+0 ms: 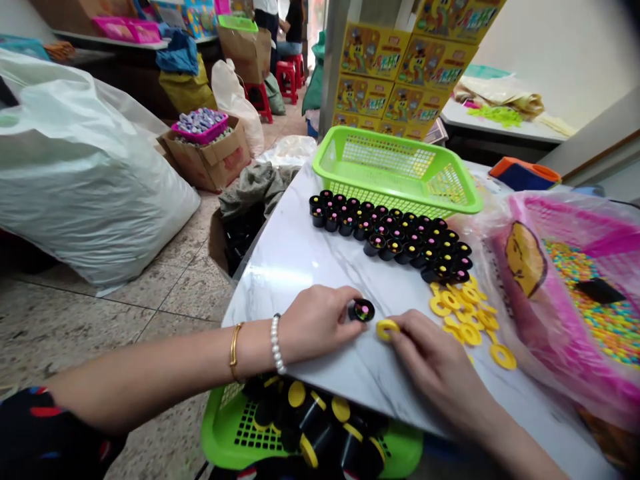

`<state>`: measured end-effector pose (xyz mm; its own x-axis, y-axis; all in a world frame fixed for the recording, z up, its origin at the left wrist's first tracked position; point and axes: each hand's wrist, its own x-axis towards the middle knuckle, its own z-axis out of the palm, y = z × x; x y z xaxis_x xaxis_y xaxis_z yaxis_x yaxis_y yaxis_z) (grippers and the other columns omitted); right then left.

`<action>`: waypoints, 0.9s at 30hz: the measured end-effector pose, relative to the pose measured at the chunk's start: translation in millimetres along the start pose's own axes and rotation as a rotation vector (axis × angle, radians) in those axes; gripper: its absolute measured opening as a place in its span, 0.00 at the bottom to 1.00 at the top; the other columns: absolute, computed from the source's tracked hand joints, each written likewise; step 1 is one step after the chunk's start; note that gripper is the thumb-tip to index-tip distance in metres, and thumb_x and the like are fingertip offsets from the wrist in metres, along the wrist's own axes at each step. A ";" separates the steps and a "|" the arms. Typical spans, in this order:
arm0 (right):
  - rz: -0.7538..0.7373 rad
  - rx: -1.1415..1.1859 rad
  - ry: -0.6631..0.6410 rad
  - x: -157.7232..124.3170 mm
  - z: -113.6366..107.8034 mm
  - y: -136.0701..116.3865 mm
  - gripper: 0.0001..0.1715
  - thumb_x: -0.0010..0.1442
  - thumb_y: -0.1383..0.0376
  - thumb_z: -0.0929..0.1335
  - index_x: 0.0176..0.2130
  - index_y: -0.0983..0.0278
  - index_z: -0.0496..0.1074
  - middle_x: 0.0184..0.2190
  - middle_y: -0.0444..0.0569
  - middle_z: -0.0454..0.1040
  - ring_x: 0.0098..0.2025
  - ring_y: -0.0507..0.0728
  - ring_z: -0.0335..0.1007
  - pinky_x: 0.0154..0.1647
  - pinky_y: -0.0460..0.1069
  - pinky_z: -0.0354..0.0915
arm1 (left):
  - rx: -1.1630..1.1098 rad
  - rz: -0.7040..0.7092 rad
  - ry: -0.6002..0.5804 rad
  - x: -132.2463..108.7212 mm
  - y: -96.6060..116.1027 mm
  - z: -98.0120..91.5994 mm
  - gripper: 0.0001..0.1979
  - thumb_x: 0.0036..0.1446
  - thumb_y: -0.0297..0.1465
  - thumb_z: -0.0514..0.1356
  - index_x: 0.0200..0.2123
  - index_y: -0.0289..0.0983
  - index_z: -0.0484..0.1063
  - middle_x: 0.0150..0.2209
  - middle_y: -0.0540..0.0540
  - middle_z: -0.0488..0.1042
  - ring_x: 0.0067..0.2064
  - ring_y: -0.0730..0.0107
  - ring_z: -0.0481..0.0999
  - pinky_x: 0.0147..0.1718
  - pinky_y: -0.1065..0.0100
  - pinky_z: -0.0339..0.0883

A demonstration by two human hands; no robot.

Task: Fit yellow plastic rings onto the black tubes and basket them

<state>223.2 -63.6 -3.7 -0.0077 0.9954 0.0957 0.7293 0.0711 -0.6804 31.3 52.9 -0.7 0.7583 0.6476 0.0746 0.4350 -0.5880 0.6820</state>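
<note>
On the white marbled table, my left hand (320,321) grips a small black cup (361,311) with a pink piece and other coloured bits inside. Thumb and index finger wrap its sides. Just to its right, my right hand (435,357) pinches a yellow ring-shaped lid (387,329) by its edge, a little apart from the cup. Beyond the hands stand several rows of black cups (395,227) with pink or yellow pieces showing in them. A loose pile of yellow ring lids (465,313) lies right of the cups.
An open green basket (395,203) stands behind the cups. At right, a pink basket (560,227) in clear plastic holds colourful beads. Below the table's near edge, another green basket (220,433) holds yellow-lidded black cups. A large white sack (90,173) is on the left floor.
</note>
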 end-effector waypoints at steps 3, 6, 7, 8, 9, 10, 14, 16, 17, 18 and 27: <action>0.220 0.374 -0.152 8.3 -19.0 1.3 0.16 0.70 0.57 0.59 0.39 0.62 0.71 0.33 0.48 0.73 0.36 0.55 0.72 0.39 0.50 0.67 | -0.013 0.053 -0.021 -4.7 1.7 4.9 0.15 0.54 0.33 0.64 0.46 0.38 0.75 0.25 0.50 0.76 0.25 0.71 0.74 0.27 0.71 0.63; 0.331 0.584 -0.242 16.7 -23.6 3.7 0.16 0.68 0.56 0.62 0.46 0.61 0.72 0.29 0.44 0.73 0.29 0.52 0.70 0.34 0.48 0.67 | -0.035 0.048 -0.029 0.7 -1.4 6.6 0.15 0.54 0.33 0.64 0.46 0.39 0.76 0.25 0.51 0.77 0.25 0.72 0.74 0.27 0.71 0.63; 0.355 0.590 -0.245 18.9 -21.9 4.5 0.16 0.67 0.55 0.64 0.48 0.61 0.72 0.28 0.44 0.73 0.27 0.51 0.68 0.31 0.47 0.66 | -0.043 0.049 -0.031 2.0 -2.5 6.7 0.16 0.54 0.33 0.64 0.47 0.40 0.76 0.26 0.51 0.77 0.25 0.71 0.74 0.27 0.71 0.63; 0.376 0.583 -0.237 20.7 -19.4 5.2 0.17 0.65 0.55 0.66 0.49 0.61 0.73 0.28 0.43 0.72 0.25 0.50 0.67 0.30 0.46 0.65 | -0.049 0.055 -0.030 2.6 -3.5 6.7 0.16 0.54 0.33 0.64 0.48 0.40 0.76 0.26 0.51 0.77 0.26 0.71 0.74 0.27 0.71 0.63; 0.397 0.576 -0.225 22.2 -16.5 5.4 0.19 0.64 0.55 0.67 0.50 0.61 0.73 0.27 0.43 0.73 0.24 0.49 0.66 0.28 0.46 0.64 | -0.052 0.063 -0.026 2.6 -4.2 6.8 0.16 0.55 0.33 0.64 0.48 0.40 0.76 0.27 0.50 0.78 0.26 0.71 0.74 0.27 0.71 0.64; 0.422 0.574 -0.212 23.4 -13.7 5.2 0.20 0.63 0.55 0.68 0.51 0.61 0.73 0.27 0.43 0.73 0.23 0.49 0.66 0.27 0.46 0.64 | -0.051 0.071 -0.020 2.0 -4.6 6.9 0.16 0.55 0.34 0.64 0.48 0.40 0.76 0.27 0.50 0.78 0.27 0.71 0.75 0.27 0.71 0.64; 0.494 0.568 -0.115 27.9 -8.1 -1.5 0.22 0.59 0.54 0.72 0.49 0.62 0.75 0.23 0.43 0.74 0.22 0.50 0.68 0.25 0.46 0.67 | -0.028 0.084 -0.011 -0.6 -4.2 7.4 0.17 0.55 0.35 0.65 0.48 0.42 0.76 0.30 0.50 0.79 0.29 0.69 0.76 0.27 0.71 0.64; 0.489 0.560 -0.092 30.5 -7.4 -6.8 0.21 0.57 0.53 0.73 0.46 0.63 0.76 0.23 0.44 0.75 0.22 0.51 0.69 0.25 0.46 0.68 | -0.022 0.083 -0.014 -0.5 -3.7 7.2 0.15 0.55 0.35 0.65 0.47 0.42 0.76 0.31 0.49 0.80 0.30 0.69 0.76 0.28 0.70 0.64; 0.480 0.561 -0.090 31.7 -6.9 -9.3 0.20 0.56 0.53 0.73 0.44 0.63 0.76 0.24 0.45 0.75 0.23 0.51 0.70 0.25 0.46 0.69 | -0.024 0.080 -0.019 -0.2 -3.4 7.0 0.14 0.56 0.36 0.64 0.46 0.42 0.76 0.31 0.49 0.80 0.30 0.68 0.77 0.28 0.70 0.63; 0.473 0.564 -0.089 32.7 -6.1 -11.5 0.20 0.56 0.53 0.73 0.43 0.63 0.77 0.24 0.45 0.76 0.23 0.51 0.70 0.25 0.46 0.69 | -0.028 0.075 -0.026 0.2 -3.2 6.8 0.13 0.57 0.36 0.64 0.45 0.41 0.77 0.31 0.49 0.80 0.30 0.68 0.77 0.28 0.70 0.63; 0.490 0.583 -0.033 36.1 0.3 -17.0 0.17 0.55 0.54 0.74 0.39 0.63 0.77 0.27 0.46 0.78 0.25 0.51 0.74 0.29 0.44 0.73 | -0.191 0.046 -0.070 -2.8 4.9 -1.7 0.14 0.55 0.31 0.62 0.45 0.36 0.76 0.23 0.51 0.75 0.25 0.72 0.73 0.25 0.72 0.63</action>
<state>210.3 -28.8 11.2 0.1966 0.9226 -0.3318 0.1751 -0.3660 -0.9140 30.5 49.1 3.6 0.8097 0.5835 0.0626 0.3044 -0.5088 0.8053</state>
